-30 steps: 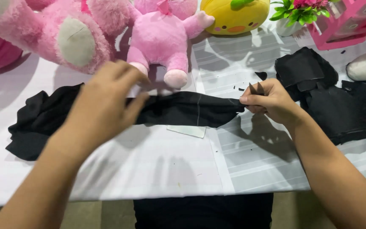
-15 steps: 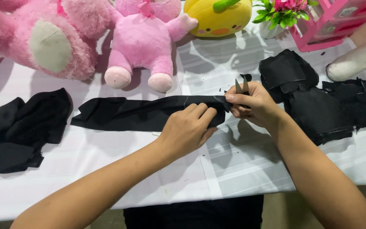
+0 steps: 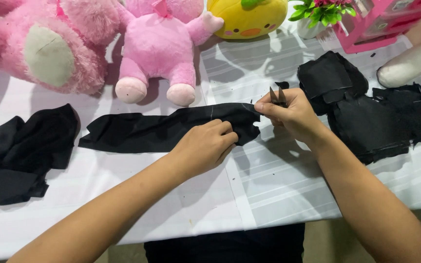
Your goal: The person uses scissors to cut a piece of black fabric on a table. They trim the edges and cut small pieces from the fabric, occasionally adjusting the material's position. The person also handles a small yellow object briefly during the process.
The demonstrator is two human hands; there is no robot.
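A long strip of black fabric [image 3: 147, 129] lies across the white table [image 3: 269, 185]. My left hand [image 3: 205, 146] presses down on the strip near its right end, fingers curled onto the cloth. My right hand [image 3: 291, 114] pinches the strip's right end and also grips small dark scissors [image 3: 277, 95], whose blade tips point up from the fist. A thin white line crosses the strip near my left hand.
A crumpled black cloth [image 3: 23, 153] lies at the left. A heap of black fabric pieces [image 3: 366, 114] sits at the right. Two pink plush toys [image 3: 54, 44] [image 3: 162, 48], a yellow plush [image 3: 249, 17], a small potted plant [image 3: 317, 14] and a pink drawer unit [image 3: 381, 22] line the far edge.
My left hand has come from the strip's left part to its right end, beside my right hand. The strip now lies flat and separate from the crumpled cloth at the left.
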